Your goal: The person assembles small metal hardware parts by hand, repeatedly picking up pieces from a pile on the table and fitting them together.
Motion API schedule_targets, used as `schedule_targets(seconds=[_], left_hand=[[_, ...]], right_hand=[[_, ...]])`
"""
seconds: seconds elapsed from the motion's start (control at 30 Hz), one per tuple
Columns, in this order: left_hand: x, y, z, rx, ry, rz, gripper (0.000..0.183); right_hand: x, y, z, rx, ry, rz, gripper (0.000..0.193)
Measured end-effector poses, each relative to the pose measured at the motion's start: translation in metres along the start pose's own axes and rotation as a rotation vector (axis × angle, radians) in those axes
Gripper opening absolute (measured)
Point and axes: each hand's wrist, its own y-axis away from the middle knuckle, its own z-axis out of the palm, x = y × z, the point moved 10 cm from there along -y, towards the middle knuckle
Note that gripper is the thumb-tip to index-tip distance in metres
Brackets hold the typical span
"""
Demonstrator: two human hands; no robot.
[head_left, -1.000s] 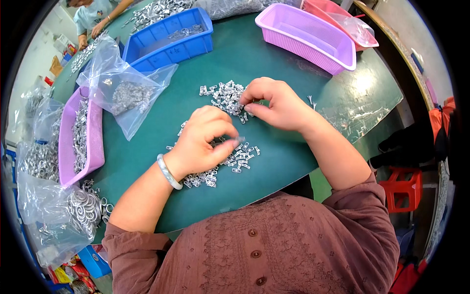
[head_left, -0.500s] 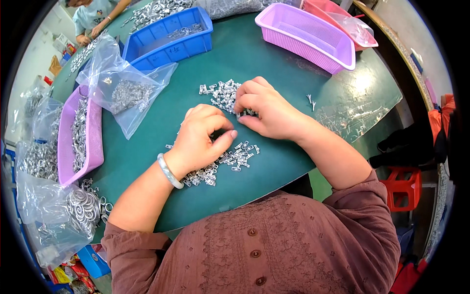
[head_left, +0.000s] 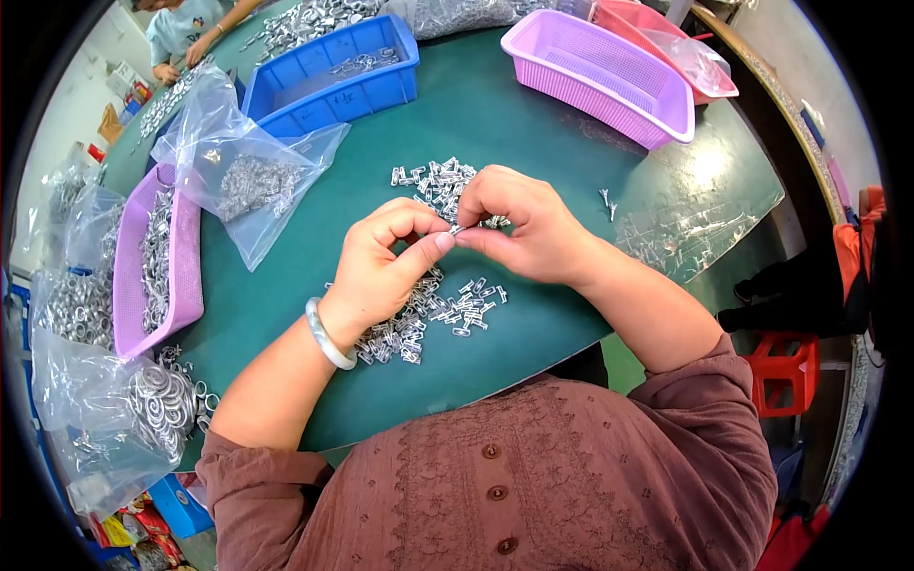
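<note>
My left hand, with a pale bangle on its wrist, and my right hand meet over the middle of the table. Between their pinched fingertips is a small silver metal part, mostly covered by the fingers. A heap of small silver metal pieces lies just beyond the hands, partly behind the right fingers. Closer to me, a second heap of small silver clip-like pieces spreads beside and below my left hand.
Beyond stand a blue bin and a lilac basket. At left are a lilac basket of metal parts, a clear bag of small parts and silver rings. A few loose pieces lie right; a co-worker's hand shows far left.
My fingertips have come together from slightly apart. The right hand has drawn back from the far heap toward the left, and both now pinch one small metal part.
</note>
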Motion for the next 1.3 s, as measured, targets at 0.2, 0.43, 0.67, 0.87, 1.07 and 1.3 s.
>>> schedule_targets(seconds=[0.2,0.43,0.67,0.87,1.07,1.3], left_hand=[[0.007,0.0,-0.004,0.036,-0.056,0.08,0.007],[0.014,0.001,-0.005,0.071,-0.126,0.143,0.006],[0.024,0.002,-0.007,0.117,-0.243,0.223,0.009],[0.03,0.003,-0.007,0.121,-0.311,0.25,0.012],[0.034,0.004,-0.005,0.107,-0.349,0.292,0.014],[0.033,0.009,0.032,-0.272,-0.432,0.376,0.012]], right_hand=[[0.009,0.001,-0.001,-0.008,-0.085,0.113,0.016],[0.011,0.002,0.001,-0.074,-0.057,0.122,0.013],[0.009,0.001,0.001,-0.076,-0.068,0.082,0.011],[0.007,0.001,0.002,-0.089,-0.066,0.044,0.013],[0.01,0.0,0.0,-0.095,-0.041,0.091,0.013],[0.028,0.007,0.001,-0.242,0.29,0.16,0.012]])
